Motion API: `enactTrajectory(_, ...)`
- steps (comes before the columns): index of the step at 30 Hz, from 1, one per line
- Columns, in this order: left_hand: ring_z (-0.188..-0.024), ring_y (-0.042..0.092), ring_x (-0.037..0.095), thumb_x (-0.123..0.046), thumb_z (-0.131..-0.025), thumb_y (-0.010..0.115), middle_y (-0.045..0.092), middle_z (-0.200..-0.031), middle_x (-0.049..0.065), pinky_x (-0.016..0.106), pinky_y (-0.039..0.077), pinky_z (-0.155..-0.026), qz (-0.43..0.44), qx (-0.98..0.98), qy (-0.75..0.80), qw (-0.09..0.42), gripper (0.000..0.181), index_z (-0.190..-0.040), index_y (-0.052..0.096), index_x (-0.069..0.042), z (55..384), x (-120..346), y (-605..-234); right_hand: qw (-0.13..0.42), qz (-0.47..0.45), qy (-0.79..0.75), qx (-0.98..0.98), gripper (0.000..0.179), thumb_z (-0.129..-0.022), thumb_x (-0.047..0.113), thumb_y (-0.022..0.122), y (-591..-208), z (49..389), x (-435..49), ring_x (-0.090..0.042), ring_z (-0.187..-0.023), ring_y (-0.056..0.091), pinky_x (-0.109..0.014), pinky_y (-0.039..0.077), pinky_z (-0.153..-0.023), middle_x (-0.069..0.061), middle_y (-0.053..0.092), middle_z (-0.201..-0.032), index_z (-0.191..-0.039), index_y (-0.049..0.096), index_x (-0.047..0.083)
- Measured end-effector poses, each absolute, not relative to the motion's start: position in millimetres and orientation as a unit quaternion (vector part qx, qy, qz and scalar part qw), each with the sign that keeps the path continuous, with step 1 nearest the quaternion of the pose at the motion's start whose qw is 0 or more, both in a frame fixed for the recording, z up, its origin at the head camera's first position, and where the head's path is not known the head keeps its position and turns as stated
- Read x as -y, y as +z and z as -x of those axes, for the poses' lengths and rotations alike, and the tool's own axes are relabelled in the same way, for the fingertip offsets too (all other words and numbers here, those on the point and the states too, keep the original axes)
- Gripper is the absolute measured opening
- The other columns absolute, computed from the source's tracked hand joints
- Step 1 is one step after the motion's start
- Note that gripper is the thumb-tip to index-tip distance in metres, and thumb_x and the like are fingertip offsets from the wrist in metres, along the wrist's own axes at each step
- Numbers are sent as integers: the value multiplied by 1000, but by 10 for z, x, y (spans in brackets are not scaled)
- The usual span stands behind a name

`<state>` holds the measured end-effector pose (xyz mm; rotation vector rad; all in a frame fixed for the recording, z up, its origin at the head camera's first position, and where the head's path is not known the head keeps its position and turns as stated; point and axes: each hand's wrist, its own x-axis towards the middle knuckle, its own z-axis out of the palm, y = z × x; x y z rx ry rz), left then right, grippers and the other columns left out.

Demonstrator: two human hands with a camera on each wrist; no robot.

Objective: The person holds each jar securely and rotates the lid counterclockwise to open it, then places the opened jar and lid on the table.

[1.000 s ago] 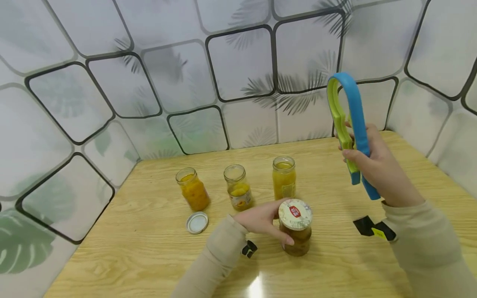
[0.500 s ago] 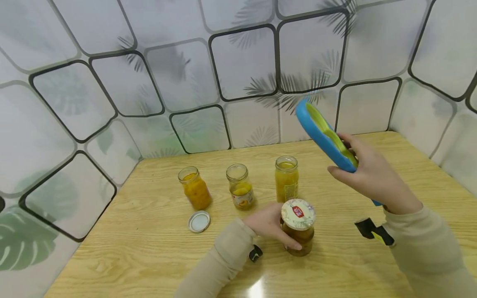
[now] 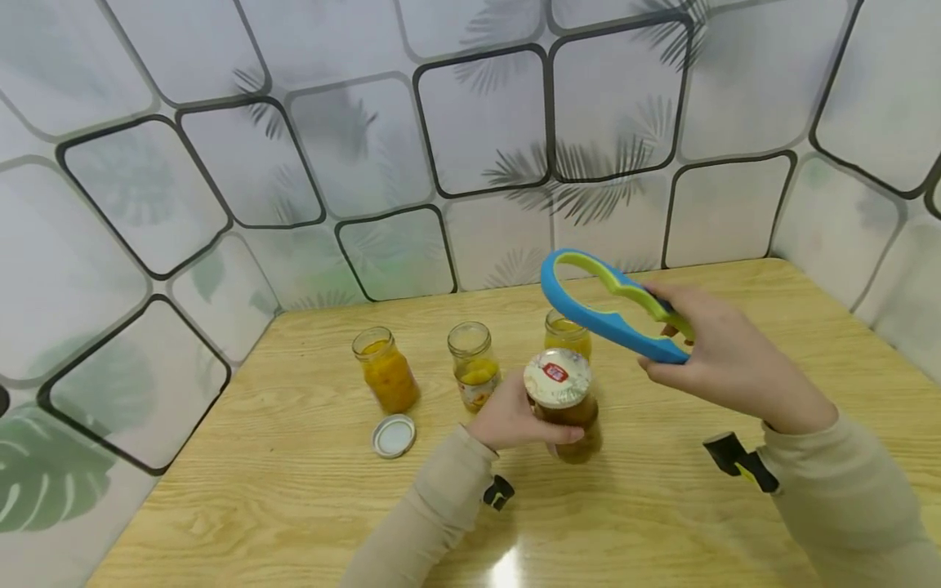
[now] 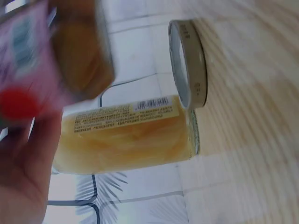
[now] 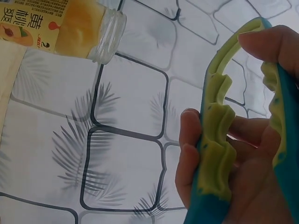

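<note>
My left hand (image 3: pixel 515 416) grips a brown-filled glass jar (image 3: pixel 577 415) round its side, its pale patterned lid (image 3: pixel 557 378) on. In the left wrist view this jar (image 4: pixel 28 65) looms blurred at upper left, its pink label facing the camera. My right hand (image 3: pixel 728 351) holds a blue and green jar opener (image 3: pixel 613 328) by its handles, the loop pointing left, above and behind the lidded jar. The right wrist view shows the ridged green inner side of the opener (image 5: pixel 217 158), with thumb and fingers round the two handles.
Behind stand three lidless jars: an orange-filled jar (image 3: pixel 390 382), a part-filled jar (image 3: pixel 476 380) and a yellow-filled jar (image 3: pixel 566 336), partly hidden. A loose lid (image 3: pixel 393 435) lies on the wooden table (image 3: pixel 294 490). A patterned wall covering (image 3: pixel 500 237) rises behind.
The opener has swung down from upright to nearly level, its loop now toward the lidded jar. My left hand has shifted that jar back and slightly left, and it tilts.
</note>
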<state>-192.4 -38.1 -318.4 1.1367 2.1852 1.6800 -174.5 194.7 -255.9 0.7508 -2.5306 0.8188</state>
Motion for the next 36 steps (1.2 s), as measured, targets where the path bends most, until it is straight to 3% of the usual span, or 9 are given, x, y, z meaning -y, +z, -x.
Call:
enactTrajectory(7,-90,54,17,1,-68,67,57,-103,13,30,46,-78,-268,-727,630,-52,50,-114,49,0,1989,411,-3336,199,-296,259,898,65,-62,7,73,-2587,1707,-1833,-17,-76,50,-33,43,-60,-4,53,-90,-121,47,3)
enactTrajectory(17,-93,54,22,5,-63,64,56,-104,18,33,46,-80,-262,-709,636,-157,51,-112,48,5,1850,336,-3162,153,-277,212,925,69,-64,17,70,-2693,1656,-1627,-18,-76,51,-29,44,-58,-7,52,-92,-125,43,-1)
enactTrajectory(22,-97,54,25,8,-64,65,56,-106,20,33,45,-84,-261,-702,637,-179,53,-114,47,6,1832,315,-3138,134,-279,206,928,69,-65,18,70,-2723,1658,-1574,-17,-76,51,-29,45,-58,-6,52,-92,-125,42,0)
enactTrajectory(36,-93,57,26,6,-61,73,60,-100,20,29,46,-81,-243,-723,614,-201,55,-111,51,7,1820,286,-3159,121,-269,182,938,67,-65,20,70,-2738,1654,-1544,-13,-68,49,-26,42,-54,-5,52,-91,-124,43,0)
